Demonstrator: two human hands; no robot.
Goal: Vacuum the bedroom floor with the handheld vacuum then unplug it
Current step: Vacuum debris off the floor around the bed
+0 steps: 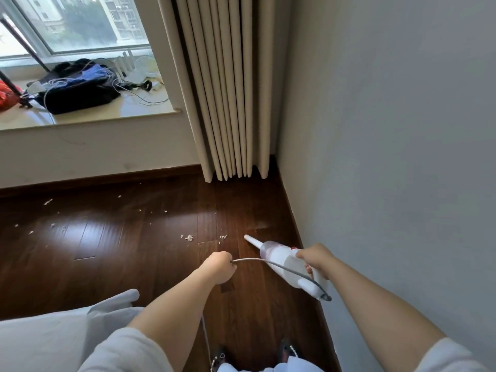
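Head view: my right hand point(316, 260) grips the vacuum point(288, 261), left hand point(218, 267) fisted around its cord point(281, 267); a taut cord could jerk the nozzle off the scraps point(189, 237) at centre frame.

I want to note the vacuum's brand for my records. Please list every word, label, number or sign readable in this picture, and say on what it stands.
No text can be read in this picture.
Handheld vacuum: white body with a small red mark near the right hand; no letters legible.
Dark bag on the windowsill: no legible label.
Buildings outside the window: no signs legible.
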